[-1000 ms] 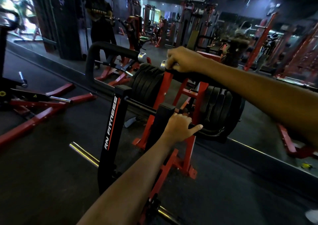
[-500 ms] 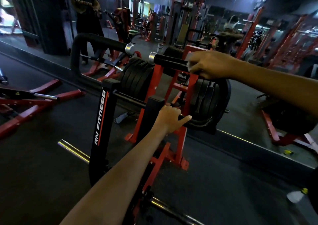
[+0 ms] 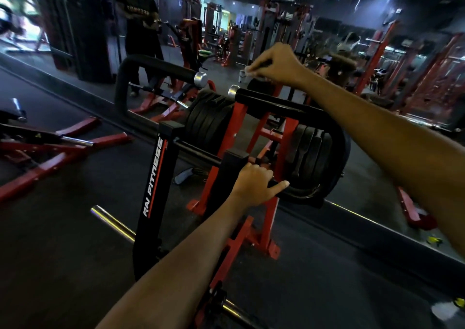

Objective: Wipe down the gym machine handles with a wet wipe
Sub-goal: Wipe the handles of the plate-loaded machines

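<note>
A black and red gym machine (image 3: 153,177) stands in front of me. Its right black handle (image 3: 281,103) ends in a chrome cap and curves down on the right. My right hand (image 3: 274,64) hovers a little above that handle, fingers closed on a small white wet wipe (image 3: 249,69). The left handle (image 3: 161,70), also chrome-capped, is untouched. My left hand (image 3: 254,183) grips the lower black bar of the right handle loop, index finger stretched along it.
Stacked black weight plates (image 3: 211,119) sit on the red frame behind the handles. A chrome bar (image 3: 113,223) sticks out low on the left. Red machine legs (image 3: 50,162) lie at left. A wall mirror shows a person (image 3: 141,23) in a black shirt.
My right hand slid along the right handle from its chrome end toward the bend, then lifted off it and now hangs above its end. The left hand kept its grip.
</note>
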`<state>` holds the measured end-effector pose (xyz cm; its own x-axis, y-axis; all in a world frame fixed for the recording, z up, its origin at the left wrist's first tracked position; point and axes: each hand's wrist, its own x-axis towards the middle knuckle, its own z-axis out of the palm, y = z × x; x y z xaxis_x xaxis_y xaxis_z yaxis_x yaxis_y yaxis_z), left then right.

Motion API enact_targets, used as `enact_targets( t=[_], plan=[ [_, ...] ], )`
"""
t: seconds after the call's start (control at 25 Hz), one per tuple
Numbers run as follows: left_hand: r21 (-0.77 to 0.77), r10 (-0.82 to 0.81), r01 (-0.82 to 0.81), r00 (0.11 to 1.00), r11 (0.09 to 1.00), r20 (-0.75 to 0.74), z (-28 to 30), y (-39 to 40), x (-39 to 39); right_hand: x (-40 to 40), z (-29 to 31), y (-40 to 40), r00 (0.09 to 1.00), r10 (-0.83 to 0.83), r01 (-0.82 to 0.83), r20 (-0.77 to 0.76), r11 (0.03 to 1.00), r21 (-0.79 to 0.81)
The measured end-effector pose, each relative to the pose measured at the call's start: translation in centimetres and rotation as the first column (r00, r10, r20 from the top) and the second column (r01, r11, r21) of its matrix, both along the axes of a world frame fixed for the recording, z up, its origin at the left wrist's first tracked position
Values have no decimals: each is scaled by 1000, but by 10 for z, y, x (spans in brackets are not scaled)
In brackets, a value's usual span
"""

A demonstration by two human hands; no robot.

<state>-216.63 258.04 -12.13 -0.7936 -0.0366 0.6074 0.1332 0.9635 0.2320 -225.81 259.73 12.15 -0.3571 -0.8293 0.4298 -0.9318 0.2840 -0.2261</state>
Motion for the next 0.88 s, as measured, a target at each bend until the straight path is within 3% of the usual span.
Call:
enact_targets(
  t=[0.16, 0.44, 0.88],
  plan=[
    [-3, 40, -40, 999, 999, -24, -2, 2, 0, -8, -10, -22, 998, -2, -5, 57, 993, 122],
    [-34, 48, -47, 998, 998, 42, 4, 2, 5, -11, 5, 36, 995, -11, -14, 99, 967, 253],
    [-7, 56, -56, 994, 998, 96, 10, 6, 10, -3, -1, 147, 985, -119, 100, 123, 983, 155]
  ],
)
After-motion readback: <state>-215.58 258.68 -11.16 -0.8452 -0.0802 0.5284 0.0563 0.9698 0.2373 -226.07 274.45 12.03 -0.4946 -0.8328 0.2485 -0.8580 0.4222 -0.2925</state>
